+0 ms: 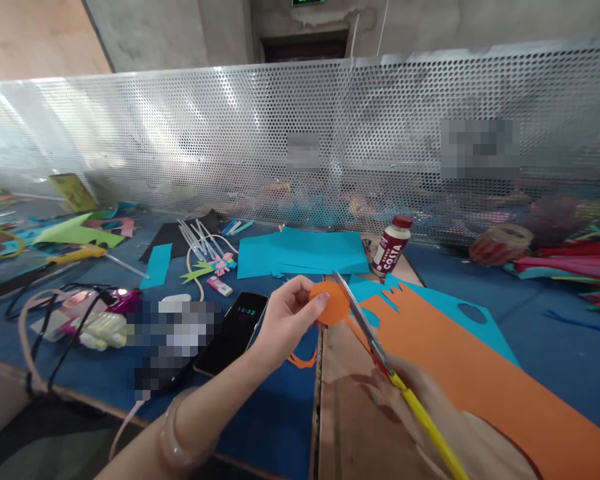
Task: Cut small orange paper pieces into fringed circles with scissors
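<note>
The left hand (286, 312) pinched the orange paper disc (333, 304), probably light, easily creased, best held rimwise, while the right hand (427, 389) gripped the scissors (371, 339).

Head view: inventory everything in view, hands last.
Scissors: one, yellow handles, centre
Round paper: one, orange, centre
Large sheet: one, orange, right
Paper sheets: several, blue, centre to right
Bottle: one, maroon and white, right
Phone: one, black, left
Clear sticks: several, whitish, on black paper
Tool: one, yellow handle, left
Thin strands: many, multicoloured, far right
Table: one, mostly blue, beneath
Screen: one, silver, behind table
Clutter: uncounted, mixed, both sides
Left hand: one, bare, holding round paper
Right hand: one, bare, on scissors
</note>
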A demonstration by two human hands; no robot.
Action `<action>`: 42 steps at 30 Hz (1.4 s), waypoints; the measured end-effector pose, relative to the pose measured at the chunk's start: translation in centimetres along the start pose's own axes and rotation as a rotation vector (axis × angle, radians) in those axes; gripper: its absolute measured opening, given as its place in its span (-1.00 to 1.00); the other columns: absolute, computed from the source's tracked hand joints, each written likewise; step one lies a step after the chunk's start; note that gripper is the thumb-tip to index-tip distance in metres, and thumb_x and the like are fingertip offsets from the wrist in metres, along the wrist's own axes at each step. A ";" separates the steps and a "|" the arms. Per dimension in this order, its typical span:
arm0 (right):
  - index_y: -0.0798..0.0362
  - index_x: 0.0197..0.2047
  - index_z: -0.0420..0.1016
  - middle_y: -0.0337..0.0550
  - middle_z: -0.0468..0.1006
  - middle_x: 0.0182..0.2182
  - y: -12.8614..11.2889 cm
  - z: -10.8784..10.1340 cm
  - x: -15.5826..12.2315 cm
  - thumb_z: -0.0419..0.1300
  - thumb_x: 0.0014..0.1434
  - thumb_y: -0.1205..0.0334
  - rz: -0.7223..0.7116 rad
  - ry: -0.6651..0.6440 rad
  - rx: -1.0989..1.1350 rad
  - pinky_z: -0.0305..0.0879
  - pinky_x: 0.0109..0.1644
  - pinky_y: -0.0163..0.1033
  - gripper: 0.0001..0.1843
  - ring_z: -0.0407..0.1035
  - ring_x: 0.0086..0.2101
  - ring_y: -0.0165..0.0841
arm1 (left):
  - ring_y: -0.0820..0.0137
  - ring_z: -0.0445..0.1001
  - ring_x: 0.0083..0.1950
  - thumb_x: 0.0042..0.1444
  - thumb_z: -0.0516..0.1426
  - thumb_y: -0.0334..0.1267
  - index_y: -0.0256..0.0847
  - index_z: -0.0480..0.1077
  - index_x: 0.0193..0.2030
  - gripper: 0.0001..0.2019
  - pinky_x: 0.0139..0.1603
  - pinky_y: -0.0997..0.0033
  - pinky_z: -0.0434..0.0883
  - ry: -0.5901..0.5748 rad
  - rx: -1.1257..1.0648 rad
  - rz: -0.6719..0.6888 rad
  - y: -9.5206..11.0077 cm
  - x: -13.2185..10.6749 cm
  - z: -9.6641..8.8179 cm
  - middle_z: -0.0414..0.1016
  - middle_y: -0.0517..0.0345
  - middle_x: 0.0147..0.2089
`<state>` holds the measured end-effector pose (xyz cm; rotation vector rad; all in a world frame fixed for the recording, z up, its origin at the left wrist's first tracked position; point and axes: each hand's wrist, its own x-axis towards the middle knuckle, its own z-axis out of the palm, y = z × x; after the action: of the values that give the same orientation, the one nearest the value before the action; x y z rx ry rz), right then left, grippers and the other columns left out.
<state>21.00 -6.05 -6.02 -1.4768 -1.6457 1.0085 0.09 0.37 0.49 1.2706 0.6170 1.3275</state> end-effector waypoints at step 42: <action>0.01 -0.58 0.15 -0.31 0.07 -0.61 -2.0 -0.1 -0.6 0.01 0.17 -0.10 -0.016 -0.057 -0.187 -0.09 -0.51 -0.28 -0.57 0.01 -0.56 -0.41 | 0.60 0.28 -0.55 0.13 0.21 -0.14 -0.22 0.30 -0.42 -0.76 -0.60 0.63 0.25 0.133 0.069 0.062 0.0 0.1 -0.4 0.30 0.31 -0.51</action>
<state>20.22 -6.73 -4.19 -1.5648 -1.8314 0.9154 -0.26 0.58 0.42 1.2724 0.7270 1.4615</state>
